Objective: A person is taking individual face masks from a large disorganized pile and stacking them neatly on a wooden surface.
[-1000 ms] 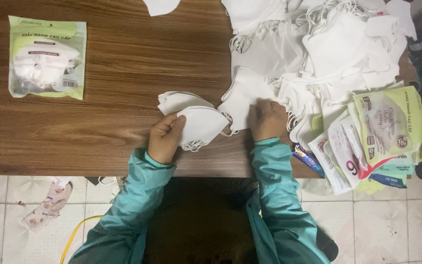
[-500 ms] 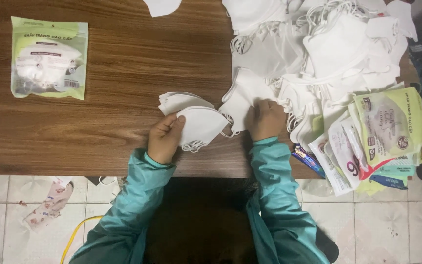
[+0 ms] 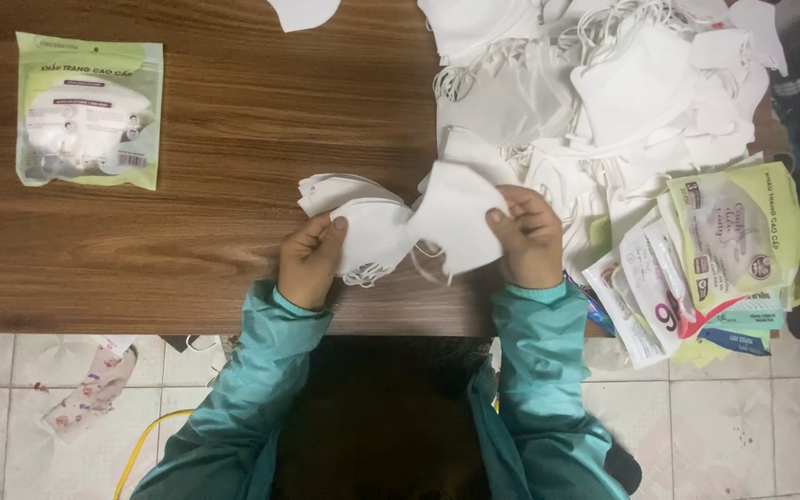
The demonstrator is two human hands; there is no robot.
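Two hands at the table's near edge, both in teal sleeves. Left hand (image 3: 309, 259): fingers curled, thumb pressed onto a small stack of folded white masks (image 3: 354, 222) lying on the wood; the number in the stack is hard to count, and ear loops trail out beneath it. Right hand (image 3: 528, 236): closed on a single white mask (image 3: 457, 215), pinched between thumb and fingers and held just beside the stack, its left tip touching or overlapping it; which one cannot tell. Table (image 3: 233, 120): brown wood grain; its far edge and right edge are cut off or covered. Heap of loose white masks (image 3: 622, 93) fills the far right corner, loops tangled, single pieces hard to separate, top cut off by the frame. Empty pale green packets (image 3: 724, 250) fan out at the right edge, overhanging it. One sealed green packet of masks (image 3: 88, 111) lies flat near the far left corner. Tiled floor (image 3: 752, 417) below, with a printed scrap (image 3: 90, 393) and a yellow cable (image 3: 141, 444), partly hidden.
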